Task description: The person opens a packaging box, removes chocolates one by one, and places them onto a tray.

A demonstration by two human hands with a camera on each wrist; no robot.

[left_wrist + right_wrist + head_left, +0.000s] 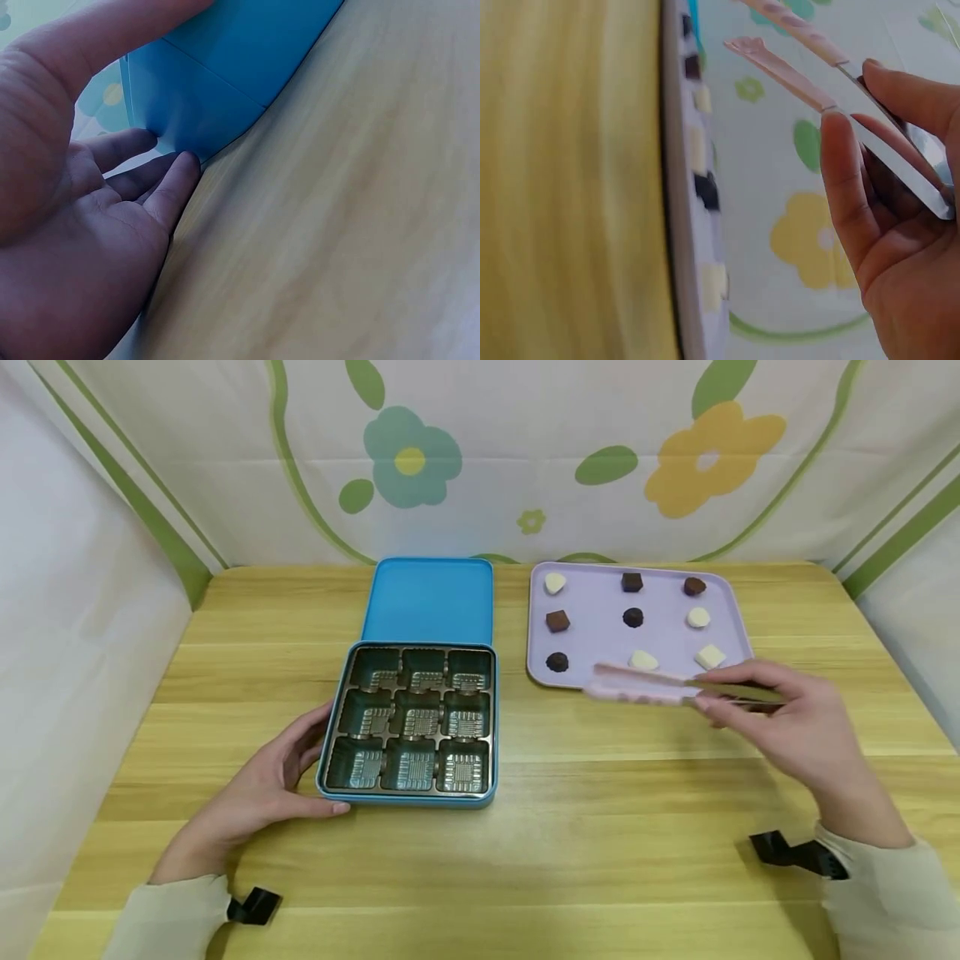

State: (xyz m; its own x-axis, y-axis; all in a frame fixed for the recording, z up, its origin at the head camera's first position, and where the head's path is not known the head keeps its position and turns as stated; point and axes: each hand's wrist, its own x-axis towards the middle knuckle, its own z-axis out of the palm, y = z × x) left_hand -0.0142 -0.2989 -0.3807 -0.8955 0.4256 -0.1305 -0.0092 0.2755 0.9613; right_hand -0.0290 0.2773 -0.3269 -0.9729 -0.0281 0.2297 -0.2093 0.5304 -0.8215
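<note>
My left hand (pixel 262 785) rests against the left side of a blue tin (pixel 491 727), its thumb along the front corner. In the left wrist view the loosely extended fingers (pixel 176 187) touch the tin's side low down. Inside the tin is a dark brown plastic insert (pixel 438 745) with several bare square compartments. My right hand (pixel 795 718) holds tongs (pixel 637 695) with pink tips and metal arms, between thumb and fingers. The tips are apart with nothing between them, over the front edge of a lilac tray (pixel 592 639). On it sit several chocolates, among them a white one (pixel 642 660).
A blue lid (pixel 431 600) lies behind the tin, meeting its back edge. Dark, brown and white chocolates stand in rows on the tray, to the tin's right. A floral cloth (pixel 480 460) hangs behind the wooden table (pixel 525 860).
</note>
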